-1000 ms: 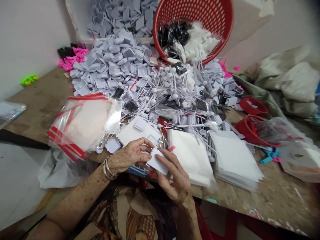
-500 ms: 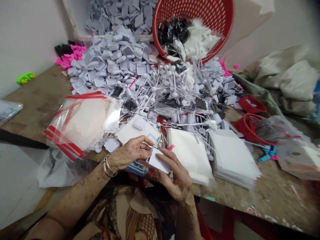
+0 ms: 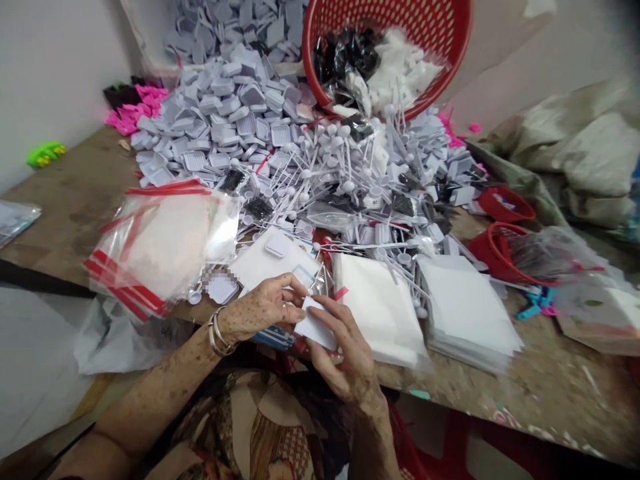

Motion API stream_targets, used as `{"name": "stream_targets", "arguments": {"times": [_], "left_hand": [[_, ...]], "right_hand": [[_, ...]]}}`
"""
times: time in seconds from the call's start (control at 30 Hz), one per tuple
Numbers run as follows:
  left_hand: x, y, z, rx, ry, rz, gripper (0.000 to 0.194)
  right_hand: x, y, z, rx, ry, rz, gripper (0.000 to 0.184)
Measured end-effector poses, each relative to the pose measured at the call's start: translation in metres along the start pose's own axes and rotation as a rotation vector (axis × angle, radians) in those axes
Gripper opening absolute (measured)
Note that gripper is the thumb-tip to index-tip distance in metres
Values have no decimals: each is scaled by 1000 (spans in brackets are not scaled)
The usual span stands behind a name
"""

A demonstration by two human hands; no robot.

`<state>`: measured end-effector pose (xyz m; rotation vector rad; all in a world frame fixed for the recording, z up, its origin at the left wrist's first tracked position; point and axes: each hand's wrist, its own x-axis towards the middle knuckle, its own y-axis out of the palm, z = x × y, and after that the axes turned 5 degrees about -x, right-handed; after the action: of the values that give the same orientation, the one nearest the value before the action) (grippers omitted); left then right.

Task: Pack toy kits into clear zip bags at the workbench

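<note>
Between both hands is a small white plastic tray [image 3: 316,328], its flat face turned up toward me. My left hand [image 3: 273,303] pinches the tray's left edge with thumb and fingers. Across the right side lie the fingers of my right hand [image 3: 347,353], with the thumb below. Whatever is under the tray is hidden. Just beyond the hands, another small white tray [image 3: 275,245] lies on a stack of white sheets [image 3: 255,263]. Left of my left hand lie one more white tray [image 3: 221,288] and a small round white piece [image 3: 195,297].
A big heap of pale trays [image 3: 225,113] and long-handled white pieces [image 3: 345,167] covers the back. A red basket [image 3: 463,40] leans behind it. Red-edged clear bags [image 3: 165,233] lie left; stacks of white bags [image 3: 375,307] and clear bags [image 3: 465,313] lie right, near red bowls [image 3: 493,257].
The tray in my hands has tilted slightly and my right hand has shifted a little left and up around it. The whole view has moved slightly.
</note>
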<state>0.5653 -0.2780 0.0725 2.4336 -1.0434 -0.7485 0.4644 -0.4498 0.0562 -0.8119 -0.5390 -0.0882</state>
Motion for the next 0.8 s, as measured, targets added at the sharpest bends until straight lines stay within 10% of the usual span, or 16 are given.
{"name": "stream_targets", "arguments": {"times": [0.13,0.4,0.57,0.8], "left_hand": [[-6,5,0,263,34,46,30],[11,30,29,1726,475,-359,52],[28,41,45,1877,486,-599,43],[26,31,30,1824,570,-565,22]], "right_hand": [[-10,0,4,-11,17,-55,52],[-49,-23,-11,310,519,-310,32],[-53,-15,-13,565,535,-378,33],[-25,2,-2,16,374,-221,28]]}}
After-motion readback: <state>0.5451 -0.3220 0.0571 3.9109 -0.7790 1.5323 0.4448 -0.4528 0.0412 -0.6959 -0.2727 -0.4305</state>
